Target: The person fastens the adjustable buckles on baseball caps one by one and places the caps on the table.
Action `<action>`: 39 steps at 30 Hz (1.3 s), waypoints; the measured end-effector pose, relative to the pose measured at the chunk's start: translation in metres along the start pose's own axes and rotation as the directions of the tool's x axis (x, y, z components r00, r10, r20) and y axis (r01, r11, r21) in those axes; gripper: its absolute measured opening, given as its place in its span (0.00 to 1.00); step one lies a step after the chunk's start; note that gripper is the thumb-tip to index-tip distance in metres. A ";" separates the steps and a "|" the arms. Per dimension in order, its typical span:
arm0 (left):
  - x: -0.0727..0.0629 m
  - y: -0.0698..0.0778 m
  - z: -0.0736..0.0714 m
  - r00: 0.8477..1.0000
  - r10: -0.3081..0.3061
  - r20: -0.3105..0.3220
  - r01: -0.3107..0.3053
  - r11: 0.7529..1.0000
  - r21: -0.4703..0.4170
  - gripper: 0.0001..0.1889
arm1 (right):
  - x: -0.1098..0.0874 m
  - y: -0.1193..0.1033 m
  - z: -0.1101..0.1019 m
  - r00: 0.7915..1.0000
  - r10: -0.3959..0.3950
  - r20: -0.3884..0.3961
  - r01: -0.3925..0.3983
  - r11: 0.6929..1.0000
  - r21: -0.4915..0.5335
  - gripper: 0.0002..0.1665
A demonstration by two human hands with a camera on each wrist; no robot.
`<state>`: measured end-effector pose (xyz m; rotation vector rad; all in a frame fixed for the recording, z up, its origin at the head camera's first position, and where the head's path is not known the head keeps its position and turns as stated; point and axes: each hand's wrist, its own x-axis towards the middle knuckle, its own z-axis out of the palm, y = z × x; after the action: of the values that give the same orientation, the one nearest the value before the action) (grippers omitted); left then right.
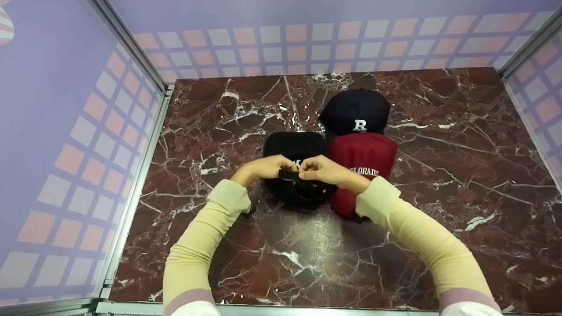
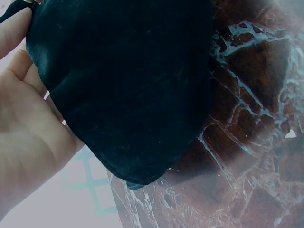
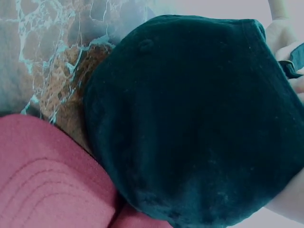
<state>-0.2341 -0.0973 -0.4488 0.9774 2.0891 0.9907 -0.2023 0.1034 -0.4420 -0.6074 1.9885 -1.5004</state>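
Note:
A black baseball cap [image 1: 294, 147] lies near the middle of the table, its brim toward the back and its crown toward the person. Both hands meet over it at its back strap [image 1: 288, 175]. My left hand [image 1: 266, 167] pinches the strap from the left; my right hand [image 1: 327, 171] pinches it from the right, fingertips close to the left ones. Its dark crown [image 2: 128, 90] fills much of the left wrist view. The right wrist view shows the crown [image 3: 190, 123] too, with the strap [image 3: 295, 61] at the right edge.
A red cap [image 1: 362, 151] lettered COLORADO lies right beside the black one, under the right forearm. Behind it sits a navy cap [image 1: 355, 109] with a white R. The dark red marbled table [image 1: 461, 175] is bordered by lilac panels [image 1: 66, 109] with pink and white squares.

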 end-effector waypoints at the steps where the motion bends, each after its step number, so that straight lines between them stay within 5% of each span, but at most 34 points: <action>1: 0.000 -0.001 0.000 1.000 -0.006 0.004 0.006 1.000 0.001 0.10 | 0.000 0.003 -0.002 1.000 0.006 0.012 -0.006 1.000 0.002 0.07; 8: -0.001 -0.004 -0.001 1.000 -0.005 0.016 0.005 1.000 0.017 0.11 | -0.004 0.012 -0.020 0.991 0.087 0.098 -0.088 0.996 0.007 0.15; 14: 0.000 -0.005 0.000 1.000 -0.022 0.017 0.022 1.000 -0.004 0.11 | -0.006 0.012 -0.024 0.991 0.058 0.120 -0.059 0.998 0.003 0.15; 25: 0.003 -0.002 0.001 1.000 -0.001 0.031 0.001 1.000 -0.004 0.12 | 0.000 0.016 -0.016 0.995 0.022 0.093 -0.025 0.999 0.036 0.15; 33: 0.005 -0.012 -0.001 0.995 0.089 0.043 -0.087 0.995 -0.041 0.17 | 0.000 0.012 -0.015 0.999 0.040 0.031 -0.041 0.999 0.024 0.17; 39: 0.002 -0.004 -0.001 0.998 0.047 0.029 -0.047 0.999 0.008 0.15 | 0.000 0.005 -0.016 1.000 0.005 -0.027 -0.005 1.000 0.007 0.18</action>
<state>-0.2371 -0.0979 -0.4526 1.0433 2.0567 0.9860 -0.2132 0.1157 -0.4440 -0.5817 2.0032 -1.5199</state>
